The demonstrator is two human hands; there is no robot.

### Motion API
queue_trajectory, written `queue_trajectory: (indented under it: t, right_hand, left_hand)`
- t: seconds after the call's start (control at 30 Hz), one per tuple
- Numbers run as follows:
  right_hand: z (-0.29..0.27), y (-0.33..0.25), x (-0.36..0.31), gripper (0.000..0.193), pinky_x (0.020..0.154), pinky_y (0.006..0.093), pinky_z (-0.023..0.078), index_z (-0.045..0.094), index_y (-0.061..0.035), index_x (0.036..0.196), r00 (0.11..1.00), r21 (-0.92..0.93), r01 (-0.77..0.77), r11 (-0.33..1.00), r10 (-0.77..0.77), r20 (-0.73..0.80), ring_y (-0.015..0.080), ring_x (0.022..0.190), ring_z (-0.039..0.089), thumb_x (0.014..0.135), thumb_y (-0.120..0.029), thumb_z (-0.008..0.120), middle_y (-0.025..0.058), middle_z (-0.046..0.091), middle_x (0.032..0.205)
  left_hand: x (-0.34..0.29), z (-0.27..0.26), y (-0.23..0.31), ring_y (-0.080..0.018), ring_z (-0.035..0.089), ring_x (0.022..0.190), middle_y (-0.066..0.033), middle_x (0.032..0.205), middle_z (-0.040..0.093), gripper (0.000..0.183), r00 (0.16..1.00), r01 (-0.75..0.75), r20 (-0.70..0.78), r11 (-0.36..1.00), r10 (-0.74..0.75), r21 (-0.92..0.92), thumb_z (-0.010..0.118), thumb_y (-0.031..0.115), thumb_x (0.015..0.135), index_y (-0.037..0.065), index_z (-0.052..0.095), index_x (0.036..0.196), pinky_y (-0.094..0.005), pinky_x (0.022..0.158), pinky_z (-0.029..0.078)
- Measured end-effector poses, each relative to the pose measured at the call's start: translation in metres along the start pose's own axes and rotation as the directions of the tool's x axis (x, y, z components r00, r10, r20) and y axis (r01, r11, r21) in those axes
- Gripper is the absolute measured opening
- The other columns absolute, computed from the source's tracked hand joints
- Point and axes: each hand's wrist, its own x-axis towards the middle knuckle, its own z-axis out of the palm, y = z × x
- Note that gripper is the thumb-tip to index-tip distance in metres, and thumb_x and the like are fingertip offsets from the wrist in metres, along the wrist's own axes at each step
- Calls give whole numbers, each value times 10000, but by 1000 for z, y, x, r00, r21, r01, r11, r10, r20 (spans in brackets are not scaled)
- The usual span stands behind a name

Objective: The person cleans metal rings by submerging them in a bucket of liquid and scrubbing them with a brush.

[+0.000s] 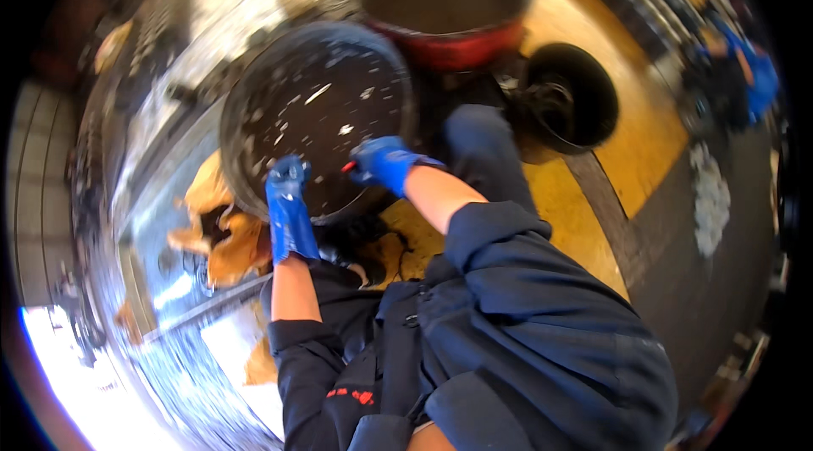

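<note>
Both my hands wear blue gloves and are over the near side of a wide black tub (405,83). Its inside is dark, with pale slivers and flecks scattered across it. My left hand (290,193) is at the tub's near left, its fingers curled together; what they hold, if anything, is hidden. My right hand (385,163) is closed at the near right, and a small red tip (349,167) pokes out from its fingers. The rest of that red-tipped thing is hidden in the glove.
Behind the tub stands a large round red container (461,49) with a dark rim. A black bucket (593,104) is to the right, on a yellow floor surface (644,163). Crumpled brown paper (237,252) lies at left. Another person (749,70) is at the far right.
</note>
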Motion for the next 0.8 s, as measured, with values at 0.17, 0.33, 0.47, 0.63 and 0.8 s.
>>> queue_trajectory:
  t: [0.17, 0.33, 0.47, 0.63, 0.8]
  right_hand:
    - [-84, -11, -18, 247, 761, 452, 605, 810, -132, 941, 990, -199, 141, 970, -136, 36, 359, 897, 751, 871, -322, 669, 139, 772, 963]
    - [-196, 80, -50, 310, 831, 442, 577, 774, -129, 964, 954, -93, 29, 995, -56, -294, 348, 912, 711, 883, -387, 621, 139, 733, 947]
    - [-236, 257, -154, 586, 1087, 426, 437, 679, -59, 1254, 956, 228, -64, 972, 126, -266, 294, 1266, 603, 917, -535, 624, 148, 666, 1321]
    - [-223, 372, -233, 446, 910, 431, 544, 769, -125, 1128, 713, -244, -650, 719, 689, 130, 304, 1077, 703, 913, -469, 585, 125, 745, 1165]
    - [-157, 409, -225, 485, 1035, 441, 527, 706, -119, 1284, 781, -162, -583, 796, 604, 157, 325, 1209, 663, 854, -339, 755, 151, 705, 1281]
  left_hand:
    - [-22, 54, -52, -119, 636, 736, -41, 867, 708, 117, 958, 213, 134, 943, -253, 256, 672, 100, 968, 36, 697, 1063, -277, 663, 519]
    - [-6, 28, -54, -137, 638, 684, -23, 788, 705, 155, 946, 183, 109, 783, -304, 594, 731, 180, 922, 42, 717, 991, -309, 639, 524]
    - [-18, 57, -64, -189, 690, 773, -63, 854, 741, 217, 989, -12, 105, 653, -103, 757, 751, 199, 893, 50, 728, 1049, -364, 747, 561]
    - [-27, 77, -53, -184, 707, 813, -94, 924, 756, 221, 993, 62, 15, 639, -115, 767, 729, 173, 907, 55, 722, 1095, -354, 770, 566]
    - [-32, 73, -39, -147, 668, 862, -55, 988, 713, 225, 979, 149, -17, 660, -202, 737, 714, 76, 943, 38, 681, 1162, -291, 800, 554]
